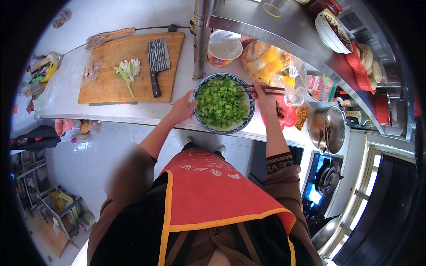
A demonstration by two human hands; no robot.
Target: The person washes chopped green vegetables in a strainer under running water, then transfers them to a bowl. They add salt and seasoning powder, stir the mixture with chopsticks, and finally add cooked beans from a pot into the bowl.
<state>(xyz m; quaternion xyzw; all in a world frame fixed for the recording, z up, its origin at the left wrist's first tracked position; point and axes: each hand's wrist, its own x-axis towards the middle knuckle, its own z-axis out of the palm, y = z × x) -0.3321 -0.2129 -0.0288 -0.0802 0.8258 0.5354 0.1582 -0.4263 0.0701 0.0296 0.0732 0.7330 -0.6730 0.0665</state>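
Observation:
A blue-and-white patterned bowl (224, 131) stands at the counter's front edge, filled with chopped green vegetables (219, 103). My left hand (183, 107) holds the bowl by its left side, with some fingers hidden behind the rim. On the opposite side, my right hand (264, 96) grips a pair of dark chopsticks (276, 88), whose tips reach over the greens. Left of the bowl lies a wooden cutting board (109, 88). On it are a cleaver (159, 58) with a black handle and a small pile of cut pale scallion pieces (129, 70).
A metal post (201, 43) rises behind the bowl, supporting a steel shelf (246, 13). A tub (220, 61), a plastic bag with yellow contents (263, 63) and a red basket (290, 114) crowd the right. Beyond are a steel pot (336, 123) and gas burner (329, 179).

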